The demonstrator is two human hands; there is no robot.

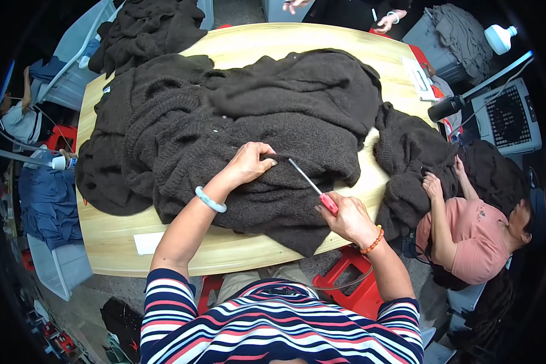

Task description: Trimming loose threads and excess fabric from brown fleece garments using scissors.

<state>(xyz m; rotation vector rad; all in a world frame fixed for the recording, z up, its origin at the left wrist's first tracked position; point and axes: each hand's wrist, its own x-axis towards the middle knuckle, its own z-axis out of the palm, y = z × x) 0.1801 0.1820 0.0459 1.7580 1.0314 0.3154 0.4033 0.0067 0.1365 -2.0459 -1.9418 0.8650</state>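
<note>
A large dark brown knitted garment lies in folds across the middle of the table. Thumb and index finger of my left hand are closed on a bit of its knit; the exact spot pinched is hard to make out. A pale bangle circles that wrist. In my right hand is a slim tool with a pink handle and a thin metal shaft, its tip close to my left fingertips and over the knit. The shape of the tip is too small to tell.
Under the knitwear is a pale wooden table with a white paper near its front edge. At right, a person in pink handles dark knitwear. A lamp, grey bins and a red stool surround the table.
</note>
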